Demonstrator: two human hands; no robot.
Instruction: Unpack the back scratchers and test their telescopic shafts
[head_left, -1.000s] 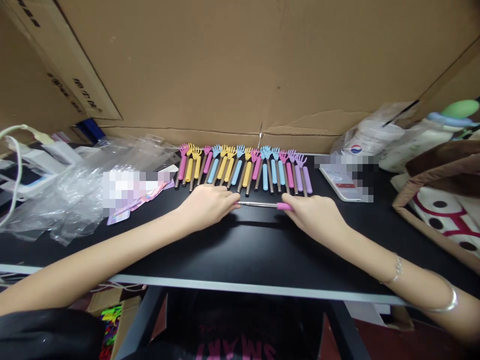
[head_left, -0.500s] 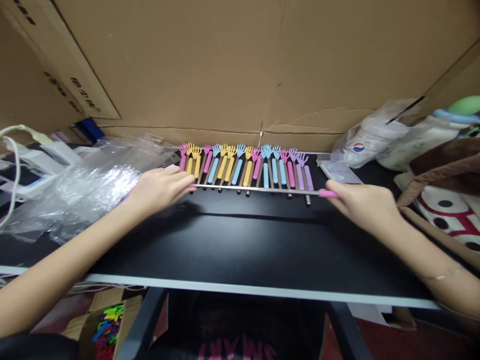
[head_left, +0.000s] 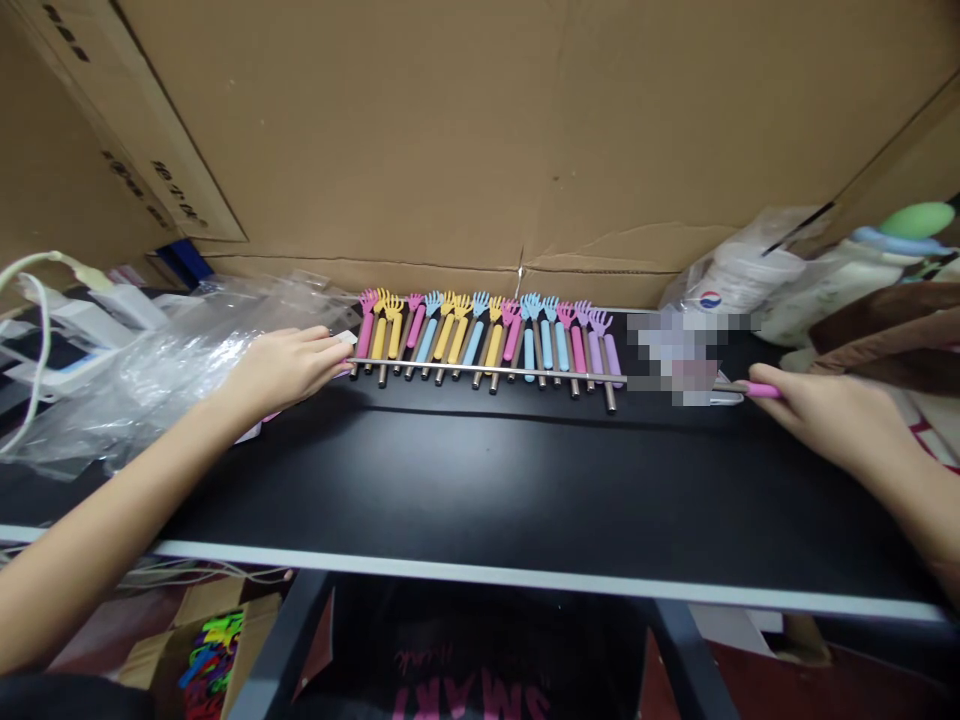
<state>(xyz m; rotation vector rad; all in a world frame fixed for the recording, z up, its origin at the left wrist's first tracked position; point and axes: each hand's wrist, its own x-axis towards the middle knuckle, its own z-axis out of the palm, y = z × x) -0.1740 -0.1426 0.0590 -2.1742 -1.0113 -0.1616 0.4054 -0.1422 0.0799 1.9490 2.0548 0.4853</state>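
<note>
A telescopic back scratcher (head_left: 555, 374) is stretched level above the black table, its thin metal rod drawn out long. My left hand (head_left: 281, 368) is closed around its left end, which the fingers hide. At the other end, my right hand (head_left: 840, 415) pinches the pink grip (head_left: 763, 390). Just behind the rod lies a row of short back scratchers (head_left: 547, 346) in pink, yellow, blue and purple. Their claw heads point to the back and their metal ends toward me.
Clear plastic bags (head_left: 202, 350) and a white cable (head_left: 45, 330) lie on the left. A bagged cup (head_left: 750, 270) and a bottle (head_left: 874, 280) stand at the back right. Cardboard (head_left: 480, 130) walls the back. Below is a box (head_left: 161, 640) of colourful pieces.
My hands have moved farther apart, the right one to the right and the left one slightly left. The rod between them is now longer.
</note>
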